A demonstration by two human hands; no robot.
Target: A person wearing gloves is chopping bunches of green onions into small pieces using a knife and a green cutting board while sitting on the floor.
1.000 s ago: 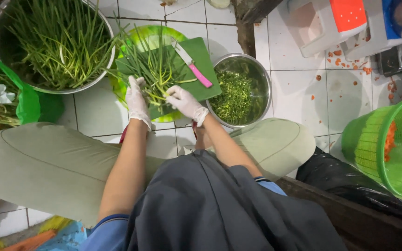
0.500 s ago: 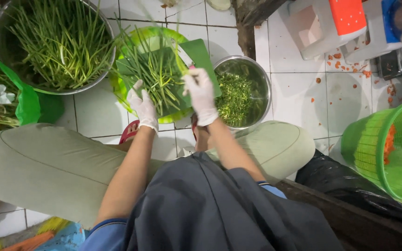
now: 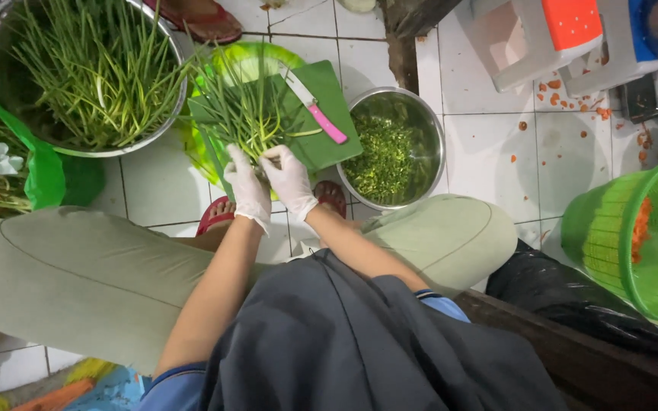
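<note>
Both my hands wear white gloves. My left hand (image 3: pixel 247 186) and my right hand (image 3: pixel 289 179) sit side by side at the near edge of a green cutting board (image 3: pixel 333 103), both pinching the ends of a bunch of long green stalks (image 3: pixel 241 114) that lies across the board. A knife with a pink handle (image 3: pixel 315 114) rests on the board's right half, apart from both hands.
A large metal bowl (image 3: pixel 89 72) of whole green stalks stands at the far left. A smaller metal bowl (image 3: pixel 394 148) of chopped greens is right of the board. A green plastic basket (image 3: pixel 637 236) stands far right. Orange scraps dot the white tiled floor (image 3: pixel 496 137).
My right hand has come back from the board's right side to the near edge, beside my left hand. The knife lies uncovered on the board again.
</note>
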